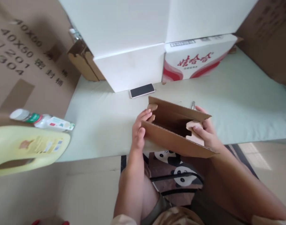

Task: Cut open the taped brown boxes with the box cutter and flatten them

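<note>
A small brown cardboard box [173, 134] is held between both hands at the front edge of the table, its open top tilted toward me. My left hand [140, 128] grips its left end, fingers near the short end flaps and thumb by the near wall. At the right end, my right hand [206, 129] has its thumb on a pale end flap [196, 134] and its fingers behind. The inside of the box is dark, and its underside is hidden. Just beyond the far wall, a small metal object [193, 105] partly shows by my right fingers.
A phone [142, 91] lies on the pale green tablecloth [98, 125]. White boxes [133, 68] and a red-and-white carton [192, 59] stand behind. To the left are a clear bottle [46, 120], a yellow jug [40, 147], folded cardboard [86, 65] and a large carton [28, 62].
</note>
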A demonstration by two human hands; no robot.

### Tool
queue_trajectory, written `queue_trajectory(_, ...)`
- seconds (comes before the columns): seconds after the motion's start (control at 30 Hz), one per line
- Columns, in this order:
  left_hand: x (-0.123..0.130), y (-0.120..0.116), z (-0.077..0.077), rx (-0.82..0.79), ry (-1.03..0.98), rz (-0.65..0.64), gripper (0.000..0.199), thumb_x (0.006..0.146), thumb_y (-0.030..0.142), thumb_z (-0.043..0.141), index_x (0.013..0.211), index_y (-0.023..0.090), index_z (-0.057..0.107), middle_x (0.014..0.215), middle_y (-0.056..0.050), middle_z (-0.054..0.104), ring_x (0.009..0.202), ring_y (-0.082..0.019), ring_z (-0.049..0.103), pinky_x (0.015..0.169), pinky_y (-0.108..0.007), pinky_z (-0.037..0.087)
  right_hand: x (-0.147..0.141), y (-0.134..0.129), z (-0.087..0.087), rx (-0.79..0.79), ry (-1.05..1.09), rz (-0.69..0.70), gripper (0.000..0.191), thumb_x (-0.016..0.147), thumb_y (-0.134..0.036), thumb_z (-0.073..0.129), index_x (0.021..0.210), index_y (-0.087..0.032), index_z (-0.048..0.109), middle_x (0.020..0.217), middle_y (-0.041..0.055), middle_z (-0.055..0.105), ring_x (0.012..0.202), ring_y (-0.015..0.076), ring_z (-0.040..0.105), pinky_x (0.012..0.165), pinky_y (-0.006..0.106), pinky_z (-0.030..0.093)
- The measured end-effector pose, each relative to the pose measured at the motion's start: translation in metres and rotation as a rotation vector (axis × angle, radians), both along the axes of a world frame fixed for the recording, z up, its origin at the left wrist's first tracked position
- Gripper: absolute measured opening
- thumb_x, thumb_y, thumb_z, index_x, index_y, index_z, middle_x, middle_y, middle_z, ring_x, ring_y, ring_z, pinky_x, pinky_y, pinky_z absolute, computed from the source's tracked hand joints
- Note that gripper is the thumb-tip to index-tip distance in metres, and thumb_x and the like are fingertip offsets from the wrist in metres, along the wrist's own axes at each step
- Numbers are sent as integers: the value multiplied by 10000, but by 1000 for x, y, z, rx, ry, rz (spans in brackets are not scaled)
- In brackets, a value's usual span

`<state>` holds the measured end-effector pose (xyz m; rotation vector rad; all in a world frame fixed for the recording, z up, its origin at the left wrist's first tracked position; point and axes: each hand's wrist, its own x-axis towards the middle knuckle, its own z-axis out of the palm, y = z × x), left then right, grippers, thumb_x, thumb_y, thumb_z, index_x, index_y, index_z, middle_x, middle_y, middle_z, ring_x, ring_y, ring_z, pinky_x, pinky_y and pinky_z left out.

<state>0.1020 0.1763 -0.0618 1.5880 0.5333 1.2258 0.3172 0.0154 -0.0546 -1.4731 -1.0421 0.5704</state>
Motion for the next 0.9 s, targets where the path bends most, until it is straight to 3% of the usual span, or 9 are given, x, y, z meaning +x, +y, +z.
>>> queue_trajectory(0.07,8,-7,-1,73,35,-1,592,906,715,421,954,242,774,1156,-102,726,1253,-318,606,1192,-532,370,6,-1,-4,21,154,-14,471,899,-464,626,1356,-410,520,1004,14,727,790,213,703,672,366,591)
queue_trajectory(0.13,13,-10,-4,60,63,60,497,910,657,498,869,237,761,1102,-96,730,1252,-321,606,1179,-526,389,10,-1,-5,84,201,-31,288,899,-443,634,1182,-393,621,1060,8,729,895,214,708,776,378,596)
queue_trajectory(0.2,18,-8,-8,23,96,145,440,883,628,572,903,221,739,1121,-106,717,1243,-333,609,1120,-512,450,12,1,-6,161,187,-48,170,908,-437,602,1040,-349,661,1109,27,728,1041,242,690,922,433,566)
queue_trajectory(0.3,24,-2,-14,-22,48,204,526,795,627,683,1187,278,664,1290,-95,649,1184,-311,640,1041,-476,507,10,3,-11,249,188,-63,296,918,-520,476,966,-294,661,1090,77,727,1078,290,670,955,498,536)
queue_trajectory(0.4,26,5,-17,-56,16,141,612,783,577,717,1344,376,575,1474,-61,534,1218,-294,629,1043,-456,504,9,3,-16,257,197,-62,411,911,-567,366,931,-278,658,1075,93,710,1060,305,661,920,510,531)
queue_trajectory(0.5,23,8,-18,-14,78,142,538,823,562,672,1311,337,639,1518,-59,506,1351,-326,533,1132,-486,430,11,0,-18,206,180,-57,260,882,-439,445,882,-282,653,1091,73,686,1076,290,639,942,497,510)
queue_trajectory(0.6,21,8,-17,67,132,171,403,851,547,634,1119,273,759,1430,-70,585,1405,-337,473,1184,-509,364,12,-2,-17,203,178,-44,160,840,-323,486,828,-281,639,1100,55,668,1073,272,623,958,476,493)
queue_trajectory(0.7,20,6,-14,83,153,181,372,868,541,600,991,252,798,1352,-76,634,1356,-332,522,1173,-514,376,9,-2,-18,225,173,-61,184,867,-367,469,890,-283,631,1083,61,659,1066,271,621,969,469,491)
queue_trajectory(0.9,7,20,-10,-25,73,306,378,865,477,543,980,213,788,1261,-86,691,1332,-297,549,1171,-468,380,3,3,-27,192,131,-144,408,929,-587,406,1192,-304,536,1175,83,641,1134,279,628,1020,480,492)
